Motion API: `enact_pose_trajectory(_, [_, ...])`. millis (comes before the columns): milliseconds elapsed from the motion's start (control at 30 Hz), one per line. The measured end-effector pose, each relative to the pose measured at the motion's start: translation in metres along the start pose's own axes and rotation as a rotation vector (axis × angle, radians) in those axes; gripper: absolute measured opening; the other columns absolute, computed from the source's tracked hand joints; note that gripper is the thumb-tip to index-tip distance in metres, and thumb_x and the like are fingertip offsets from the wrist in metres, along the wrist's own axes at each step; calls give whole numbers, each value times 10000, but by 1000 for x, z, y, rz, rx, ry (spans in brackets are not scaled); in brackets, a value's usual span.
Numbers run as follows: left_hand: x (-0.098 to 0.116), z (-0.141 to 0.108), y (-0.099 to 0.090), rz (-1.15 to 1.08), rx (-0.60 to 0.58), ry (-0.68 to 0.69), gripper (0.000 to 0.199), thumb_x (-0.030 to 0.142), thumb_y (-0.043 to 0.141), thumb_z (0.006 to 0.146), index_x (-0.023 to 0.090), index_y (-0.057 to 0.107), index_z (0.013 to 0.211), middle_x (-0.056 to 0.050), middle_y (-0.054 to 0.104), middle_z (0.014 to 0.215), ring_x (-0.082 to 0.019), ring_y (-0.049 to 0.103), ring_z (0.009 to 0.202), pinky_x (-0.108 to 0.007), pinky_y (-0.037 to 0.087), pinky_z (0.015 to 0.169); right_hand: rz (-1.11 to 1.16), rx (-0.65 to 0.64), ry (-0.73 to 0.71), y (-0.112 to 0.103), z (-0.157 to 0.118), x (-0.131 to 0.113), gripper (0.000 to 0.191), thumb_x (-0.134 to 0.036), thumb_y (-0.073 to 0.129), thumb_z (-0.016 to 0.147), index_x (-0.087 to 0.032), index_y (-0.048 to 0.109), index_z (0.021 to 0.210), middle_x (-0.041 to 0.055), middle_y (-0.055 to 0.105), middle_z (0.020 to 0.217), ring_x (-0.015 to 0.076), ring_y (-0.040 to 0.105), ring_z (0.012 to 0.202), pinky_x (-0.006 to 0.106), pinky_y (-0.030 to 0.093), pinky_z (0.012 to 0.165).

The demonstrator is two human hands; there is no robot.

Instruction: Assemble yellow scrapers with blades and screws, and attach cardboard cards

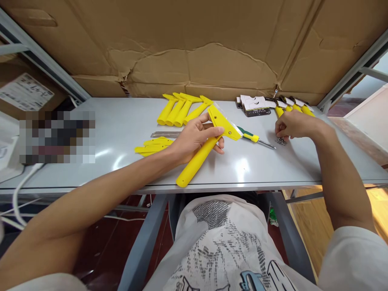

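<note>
My left hand [201, 139] is closed around a yellow plastic scraper [198, 161], its wide head up to the right and its handle slanting down toward the table's front edge. One hole in the head has a small screw in it; another looks bare. At the right, my right hand [291, 124] has its fingers pinched down at a small pile of screws [281, 141]; whether a screw is between the fingertips is hidden. A green and yellow screwdriver [251, 136] lies between the hands, its tip pointing toward the pile.
Several yellow scraper handles [183, 111] lie in a row at the back. Flat yellow plates [153, 146] and metal blades [165, 134] are left of my left hand. Black and white cards [254, 106] and carded scrapers [306, 109] lie back right. Cardboard [194, 64] walls the rear.
</note>
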State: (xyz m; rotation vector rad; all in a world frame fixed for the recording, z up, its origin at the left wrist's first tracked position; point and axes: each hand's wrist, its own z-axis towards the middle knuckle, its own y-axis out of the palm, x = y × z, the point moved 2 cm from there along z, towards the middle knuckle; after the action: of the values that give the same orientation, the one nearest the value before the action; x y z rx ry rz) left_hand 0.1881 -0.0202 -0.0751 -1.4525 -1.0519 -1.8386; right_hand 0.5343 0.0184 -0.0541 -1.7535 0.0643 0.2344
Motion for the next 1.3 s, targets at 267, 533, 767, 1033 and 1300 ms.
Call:
enact_pose_trajectory(267, [1,0,-1,-13,5,-20,430,252,911,784,174,623,1094,2,731,853,-128,704,609,-256,666,539,-150,-112,67,0,2,-16,210,-11,687,778,-181,781,858,56,751,769,177,658,701,331,469,669])
enact_pose_trajectory(533, [-1,-1,-1,-13,20,-34,437,296,920,778,164,621,1068,2,717,804,-135,700,617,-270,661,550,-187,188,-229,-8,-7,-29,155,-150,667,877,-190,794,955,61,808,962,184,686,773,333,495,756])
enact_pose_trajectory(767, [-3,0,-2,-34,-6,-44,438,252,927,751,170,610,1043,9,697,821,-134,701,633,-279,661,568,39,705,-745,-4,-32,-65,120,-232,698,984,-239,812,947,30,811,1022,146,723,848,301,523,751])
enact_pose_trajectory(1033, [-6,2,-4,-25,35,-51,322,214,834,841,154,612,1067,-8,727,810,-140,719,630,-276,661,589,319,698,-833,18,-38,-104,115,-255,772,954,-319,833,880,5,819,974,200,759,834,378,599,786])
enact_pose_trajectory(1300, [-8,0,-3,-34,21,-30,283,183,840,846,145,612,1010,-13,717,799,-140,723,619,-256,639,567,507,763,-912,33,-55,-127,200,-157,840,893,-342,832,969,-11,822,943,183,755,818,357,598,739])
